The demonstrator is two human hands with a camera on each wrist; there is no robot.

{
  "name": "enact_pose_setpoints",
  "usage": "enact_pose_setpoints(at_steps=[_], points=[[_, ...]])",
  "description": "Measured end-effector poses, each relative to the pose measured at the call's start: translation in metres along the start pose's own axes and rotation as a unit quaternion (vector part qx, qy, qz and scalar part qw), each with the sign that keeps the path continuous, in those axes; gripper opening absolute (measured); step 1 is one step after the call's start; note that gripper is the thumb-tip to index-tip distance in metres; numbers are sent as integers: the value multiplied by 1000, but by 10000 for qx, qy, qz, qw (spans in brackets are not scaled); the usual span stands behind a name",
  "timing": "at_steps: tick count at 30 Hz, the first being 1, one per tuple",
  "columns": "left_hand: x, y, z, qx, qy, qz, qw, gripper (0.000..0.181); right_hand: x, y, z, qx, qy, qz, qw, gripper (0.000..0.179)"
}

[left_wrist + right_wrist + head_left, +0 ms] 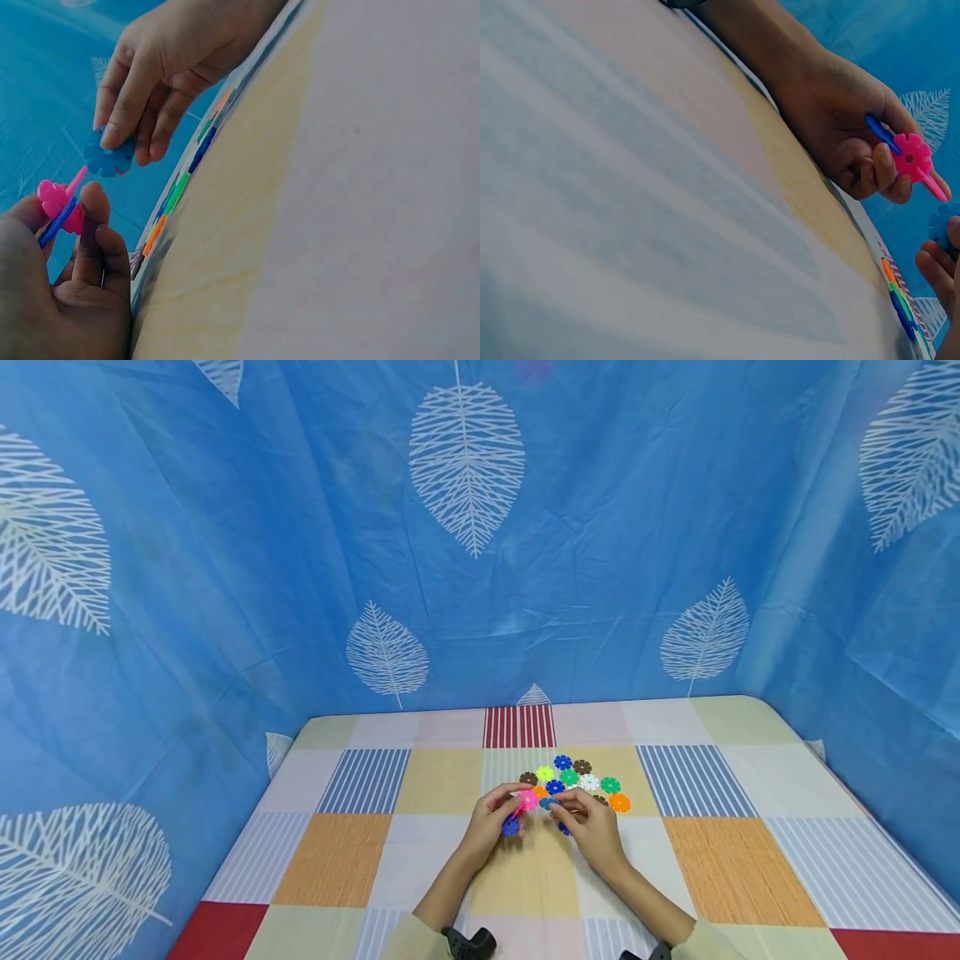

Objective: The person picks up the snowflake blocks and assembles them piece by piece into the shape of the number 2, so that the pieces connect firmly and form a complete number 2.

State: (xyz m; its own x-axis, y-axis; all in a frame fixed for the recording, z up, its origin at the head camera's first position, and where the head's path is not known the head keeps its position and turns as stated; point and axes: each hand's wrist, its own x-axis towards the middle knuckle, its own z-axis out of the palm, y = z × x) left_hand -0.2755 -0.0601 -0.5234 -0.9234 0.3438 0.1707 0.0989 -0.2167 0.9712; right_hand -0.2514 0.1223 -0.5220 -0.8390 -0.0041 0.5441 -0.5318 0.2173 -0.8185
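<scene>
Low over the near side of the pile, my left hand (486, 827) grips a small cluster of notched plastic discs joined at their slots. A pink disc (919, 148) faces outward there, with a second pink disc edge-on and a dark blue disc (57, 223) slotted beside it. Between thumb and fingers my right hand (597, 833) pinches a light blue notched disc (111, 162). In the left wrist view, the light blue disc hangs just above the tip of the pink piece, its lower edge close to it.
Several loose notched discs lie flat beyond the hands, among them a green disc (611, 785), an orange disc (619, 802) and a yellow disc (545, 773). They rest on a patchwork tablecloth (431, 860). A blue leaf-print curtain (585, 568) surrounds the table's back and sides.
</scene>
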Motion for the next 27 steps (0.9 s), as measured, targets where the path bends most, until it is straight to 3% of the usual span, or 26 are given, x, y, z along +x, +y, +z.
enact_pose_setpoints(at_steps=[7,10,13,18,27], points=[[0,-1,1,32,113,-124,9999,34,1,-31,-1,-176,10,-84,9998,9],[-1,-1,1,46,147,-157,9998,34,1,-35,-2,-407,55,-228,9989,10],[-1,1,2,30,163,-185,9997,33,2,-32,-2,-636,129,-606,9960,13],[-1,7,3,60,115,-363,9993,31,2,-10,-2,-919,139,-1310,9870,22],[-10,30,10,243,-119,-467,9985,32,2,7,-4,-1126,-53,-1908,9751,20]])
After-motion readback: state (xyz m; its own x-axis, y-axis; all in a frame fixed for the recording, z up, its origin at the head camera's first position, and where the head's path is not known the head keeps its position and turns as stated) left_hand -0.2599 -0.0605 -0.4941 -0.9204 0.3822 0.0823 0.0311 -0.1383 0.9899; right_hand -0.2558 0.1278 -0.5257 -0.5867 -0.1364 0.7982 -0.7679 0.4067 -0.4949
